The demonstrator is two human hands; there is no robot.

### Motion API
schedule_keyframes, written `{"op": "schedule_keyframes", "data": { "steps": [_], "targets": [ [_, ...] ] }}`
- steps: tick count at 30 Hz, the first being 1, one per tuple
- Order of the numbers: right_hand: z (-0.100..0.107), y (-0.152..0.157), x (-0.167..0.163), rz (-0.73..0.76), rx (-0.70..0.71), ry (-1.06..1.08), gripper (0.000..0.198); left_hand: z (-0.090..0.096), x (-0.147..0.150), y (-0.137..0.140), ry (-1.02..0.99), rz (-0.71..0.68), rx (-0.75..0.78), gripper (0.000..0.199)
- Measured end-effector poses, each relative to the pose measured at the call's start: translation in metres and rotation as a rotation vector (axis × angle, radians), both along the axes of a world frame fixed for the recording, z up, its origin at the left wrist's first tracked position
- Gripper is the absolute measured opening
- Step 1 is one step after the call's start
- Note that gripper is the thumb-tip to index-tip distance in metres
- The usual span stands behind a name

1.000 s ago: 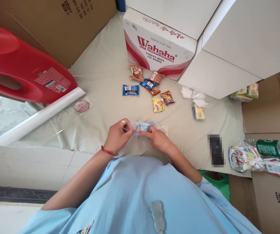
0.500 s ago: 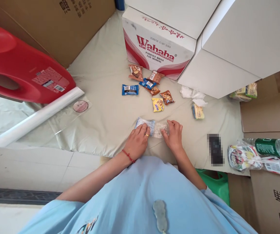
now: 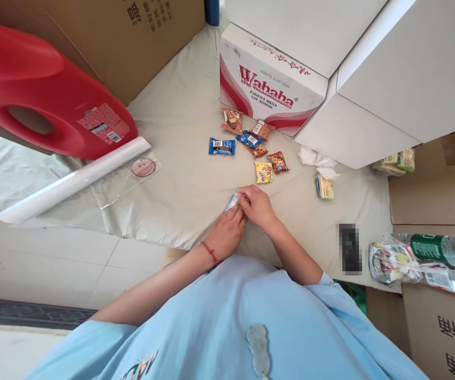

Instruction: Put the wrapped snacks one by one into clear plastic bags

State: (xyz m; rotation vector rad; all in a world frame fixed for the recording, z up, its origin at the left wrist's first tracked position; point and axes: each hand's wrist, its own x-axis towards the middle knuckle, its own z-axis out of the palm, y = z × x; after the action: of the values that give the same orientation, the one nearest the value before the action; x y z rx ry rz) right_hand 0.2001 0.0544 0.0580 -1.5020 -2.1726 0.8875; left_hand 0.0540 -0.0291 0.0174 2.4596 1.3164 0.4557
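Observation:
Mostly covered by my two hands, a small blue-and-white plastic packet (image 3: 232, 200) lies on the cloth near the table's front edge. My left hand (image 3: 227, 231), with a ring and a red cord bracelet, presses on it from the near side, fingers together. Over its right side bends my right hand (image 3: 258, 207), fingers curled and meeting the left fingertips. The clear plastic part of the packet is hidden under the hands. Just beyond lie a yellow cookie packet (image 3: 264, 172) and a brown cookie packet (image 3: 279, 162).
Blue packets (image 3: 222, 146) and more brown ones lie before a Wahaha carton (image 3: 272, 84). A plastic film roll (image 3: 77, 179) and red jug (image 3: 104, 124) are left. Right are crumpled tissue (image 3: 318, 160), a small yellow pack (image 3: 325, 187), a pixelated dark object (image 3: 349, 249) and bottles (image 3: 444, 250).
My right hand has moved left from the packet's clear end onto its blue-and-white part, beside my left hand. The clear plastic has gone from view. The camera view has shifted slightly.

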Motion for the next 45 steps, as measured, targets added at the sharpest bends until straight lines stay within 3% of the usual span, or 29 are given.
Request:
{"op": "schedule_keyframes", "data": {
  "steps": [4, 6, 10, 13, 15, 18, 20, 23, 26, 29, 31, 33, 36, 38, 41, 45],
  "targets": [
    [-0.006, -0.01, -0.028, 0.123, 0.108, -0.283, 0.024, 0.006, -0.039, -0.009, -0.187, -0.036, -0.042, 0.055],
    [-0.006, -0.021, -0.032, 0.176, 0.176, -0.378, 0.027, 0.008, -0.065, -0.018, -0.234, 0.044, -0.04, 0.042],
    [-0.007, -0.033, -0.03, 0.224, 0.221, -0.464, 0.054, 0.01, -0.1, -0.031, -0.284, 0.251, -0.096, 0.03],
    [-0.006, -0.03, -0.021, 0.191, 0.189, -0.441, 0.047, 0.013, -0.102, -0.033, -0.328, 0.306, -0.138, 0.031],
    [-0.002, -0.025, -0.01, 0.124, 0.184, -0.353, 0.042, 0.018, -0.094, -0.03, -0.387, 0.322, -0.169, 0.03],
    [0.007, -0.018, 0.013, -0.026, 0.171, -0.039, 0.035, 0.026, -0.076, -0.022, -0.552, 0.395, -0.263, 0.03],
    [0.012, -0.017, 0.028, -0.125, 0.047, 0.23, 0.031, 0.031, -0.062, -0.015, -0.72, 0.461, -0.375, 0.035],
    [0.009, -0.024, 0.042, -0.202, -0.236, 0.526, 0.035, 0.034, -0.041, -0.003, -0.968, 0.498, -0.597, 0.059],
    [-0.003, -0.041, 0.042, -0.16, -0.393, 0.626, 0.036, 0.032, -0.022, 0.008, -1.062, 0.46, -0.809, 0.065],
    [-0.013, -0.056, 0.048, -0.129, -0.381, 0.614, 0.033, 0.029, -0.01, 0.013, -1.001, 0.436, -0.894, 0.059],
    [-0.015, -0.056, 0.071, -0.206, -0.301, 0.61, 0.031, 0.028, -0.011, 0.013, -0.899, 0.442, -0.854, 0.054],
    [-0.013, -0.043, 0.116, -0.413, -0.178, 0.637, 0.029, 0.026, -0.018, 0.01, -0.751, 0.481, -0.722, 0.045],
    [-0.002, -0.006, 0.212, -0.863, 0.085, 0.781, 0.027, 0.019, -0.04, 0.001, -0.526, 0.565, -0.395, 0.033],
    [0.005, 0.026, 0.277, -1.074, 0.222, 0.848, 0.022, 0.011, -0.056, -0.009, -0.387, 0.592, -0.203, 0.028],
    [0.004, 0.077, 0.34, -1.276, 0.165, 0.762, 0.015, -0.005, -0.074, -0.023, -0.238, 0.592, -0.039, 0.022],
    [-0.018, 0.134, 0.357, -1.303, 0.062, 0.571, 0.016, -0.027, -0.08, -0.034, -0.171, 0.522, 0.09, 0.018]
  ]
}}
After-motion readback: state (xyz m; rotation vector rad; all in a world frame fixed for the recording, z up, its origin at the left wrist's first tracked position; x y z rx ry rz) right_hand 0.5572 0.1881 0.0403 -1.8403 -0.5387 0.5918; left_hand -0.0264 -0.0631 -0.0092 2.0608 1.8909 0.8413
